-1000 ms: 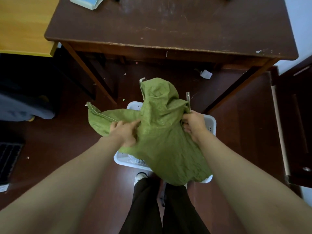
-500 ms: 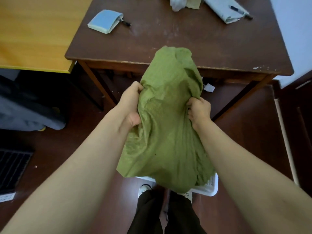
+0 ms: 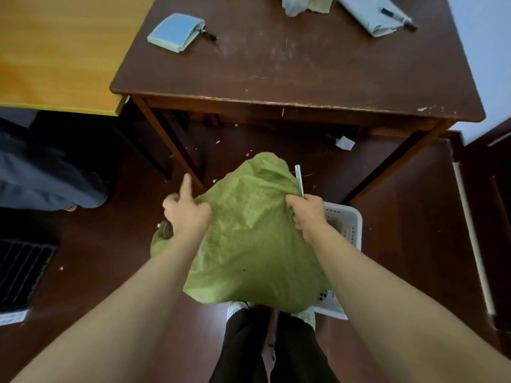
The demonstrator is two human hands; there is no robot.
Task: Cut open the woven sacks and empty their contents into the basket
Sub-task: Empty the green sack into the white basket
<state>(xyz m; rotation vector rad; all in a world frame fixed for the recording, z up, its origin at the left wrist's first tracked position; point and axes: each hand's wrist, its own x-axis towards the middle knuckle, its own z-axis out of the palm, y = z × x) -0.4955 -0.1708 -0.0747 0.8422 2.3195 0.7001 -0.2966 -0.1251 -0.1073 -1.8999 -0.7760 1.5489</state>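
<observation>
1. Green woven sack [image 3: 254, 239] hangs bunched between my two hands, over the white plastic basket [image 3: 349, 217] on the dark floor, and covers most of it.
2. My right hand [image 3: 306, 215] is clenched on the sack's upper right edge, and the same fist holds a thin light-coloured blade or cutter [image 3: 299, 180] that sticks up past the fabric.
3. My left hand [image 3: 185, 214] is at the sack's upper left edge, with the index finger pointing up and away and the other fingers curled at the cloth; I cannot tell whether it truly grips the fabric.
4. Only the basket's right rim and a near corner with its perforated wall show beside and under the sack.
5. My white shoes [image 3: 304, 315] and dark trousers stand just below the sack's lower edge.
6. Ahead stands a scratched dark wooden table [image 3: 290, 78] with a folded blue cloth [image 3: 175, 33] on its left part.
7. A yellow table [image 3: 60, 51] adjoins it on the left.
</observation>
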